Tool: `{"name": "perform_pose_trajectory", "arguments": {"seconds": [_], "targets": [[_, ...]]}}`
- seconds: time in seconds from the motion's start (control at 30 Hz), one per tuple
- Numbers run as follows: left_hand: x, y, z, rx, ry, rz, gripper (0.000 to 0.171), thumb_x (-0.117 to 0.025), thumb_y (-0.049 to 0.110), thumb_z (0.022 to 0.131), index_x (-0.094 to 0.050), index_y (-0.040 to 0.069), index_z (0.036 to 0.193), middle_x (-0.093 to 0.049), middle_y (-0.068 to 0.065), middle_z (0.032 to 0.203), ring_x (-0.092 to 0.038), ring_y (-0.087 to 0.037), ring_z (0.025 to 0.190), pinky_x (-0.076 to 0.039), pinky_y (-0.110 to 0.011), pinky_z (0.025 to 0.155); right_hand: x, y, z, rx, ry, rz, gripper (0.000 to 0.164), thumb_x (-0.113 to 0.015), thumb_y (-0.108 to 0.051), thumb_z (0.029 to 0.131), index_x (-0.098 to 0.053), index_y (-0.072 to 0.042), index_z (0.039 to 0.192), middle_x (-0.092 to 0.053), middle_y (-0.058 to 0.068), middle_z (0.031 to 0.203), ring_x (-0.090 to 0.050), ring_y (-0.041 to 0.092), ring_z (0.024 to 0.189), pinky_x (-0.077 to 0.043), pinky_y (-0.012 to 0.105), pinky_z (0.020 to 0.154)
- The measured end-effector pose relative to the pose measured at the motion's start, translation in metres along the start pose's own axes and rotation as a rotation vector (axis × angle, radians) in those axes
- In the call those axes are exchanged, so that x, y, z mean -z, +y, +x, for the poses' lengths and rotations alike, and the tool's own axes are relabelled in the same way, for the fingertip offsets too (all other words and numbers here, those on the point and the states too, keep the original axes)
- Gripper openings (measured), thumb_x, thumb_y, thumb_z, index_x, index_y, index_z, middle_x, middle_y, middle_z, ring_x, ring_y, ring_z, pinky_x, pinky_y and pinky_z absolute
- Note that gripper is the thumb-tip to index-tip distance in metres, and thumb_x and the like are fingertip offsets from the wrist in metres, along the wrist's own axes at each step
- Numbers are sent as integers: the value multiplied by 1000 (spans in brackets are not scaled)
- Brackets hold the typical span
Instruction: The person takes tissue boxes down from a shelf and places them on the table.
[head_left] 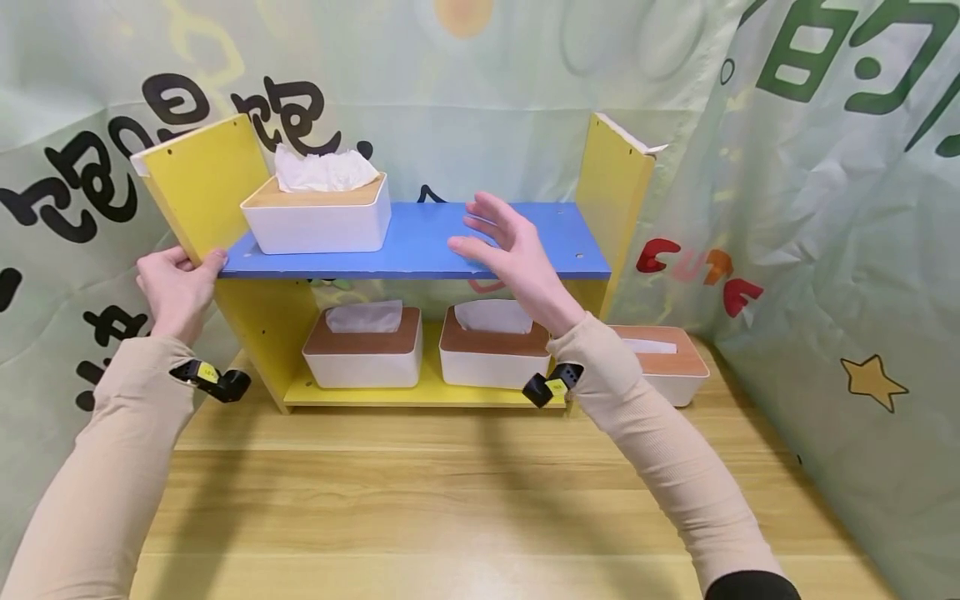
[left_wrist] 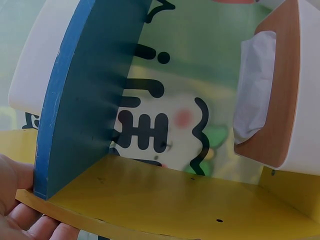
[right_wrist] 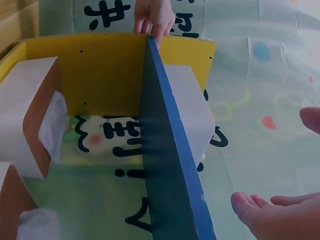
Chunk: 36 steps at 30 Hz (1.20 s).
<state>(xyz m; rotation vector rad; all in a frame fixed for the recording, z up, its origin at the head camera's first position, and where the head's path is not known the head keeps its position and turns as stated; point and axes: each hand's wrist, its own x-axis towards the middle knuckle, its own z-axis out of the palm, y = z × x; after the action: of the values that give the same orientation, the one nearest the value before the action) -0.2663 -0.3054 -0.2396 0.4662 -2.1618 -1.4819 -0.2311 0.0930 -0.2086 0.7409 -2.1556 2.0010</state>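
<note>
My left hand (head_left: 177, 287) grips the left edge of a yellow and blue shelf unit (head_left: 427, 265). Its thumb (left_wrist: 20, 172) lies at the front end of the blue board, and the other fingers (left_wrist: 42, 225) curl behind the yellow side panel. Over the right half of the blue board hovers my right hand (head_left: 517, 258), fingers spread and nothing in them. A white tissue box (head_left: 318, 227) with a wood-coloured lid stands on the board's left part, a tissue sticking out on top.
Below, the yellow bottom board carries a left tissue box (head_left: 363, 367) and a right tissue box (head_left: 491, 364). Another tissue box (head_left: 678, 387) stands on the wooden table (head_left: 420, 500) right of the unit, partly behind my right forearm. A printed cloth (head_left: 480, 75) hangs behind.
</note>
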Motion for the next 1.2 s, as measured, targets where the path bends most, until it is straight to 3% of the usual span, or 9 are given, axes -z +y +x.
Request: {"name": "perform_pose_trajectory", "arguments": {"seconds": [0.23,0.53,0.9,1.2], "targets": [[0,1,-1,-4,-2,-4,54,-68,23,94,-55,0,141,-49,37,50,-54,19,58,-47,-2,60,-19,-2,24,-96,-33,-1,82,-72,-26,91,-27,-20,159,-38,-3,160,-41,12,146,-41,37,118],[0,-1,0,1,-2,2,55,-68,24,93,-54,0,141,-48,39,49,-54,20,58,-47,-1,61,-45,5,57,-150,-75,25,91,-76,-23,88,-21,-15,161,-34,1,163,-34,18,151,-38,35,122],[1,1,-1,-12,0,1,55,-69,24,93,-55,0,140,-48,39,49,-54,21,58,-48,0,62,-63,9,92,-211,-90,-45,104,-80,-27,84,-13,-15,162,-24,3,168,-27,18,154,-29,34,126],[1,0,-1,-9,3,8,54,-68,24,93,-56,-1,139,-48,39,49,-54,20,57,-48,-1,61,-71,11,115,-306,-101,-165,115,-85,-30,80,-7,-15,163,-17,2,170,-19,18,157,-21,32,129]]}}
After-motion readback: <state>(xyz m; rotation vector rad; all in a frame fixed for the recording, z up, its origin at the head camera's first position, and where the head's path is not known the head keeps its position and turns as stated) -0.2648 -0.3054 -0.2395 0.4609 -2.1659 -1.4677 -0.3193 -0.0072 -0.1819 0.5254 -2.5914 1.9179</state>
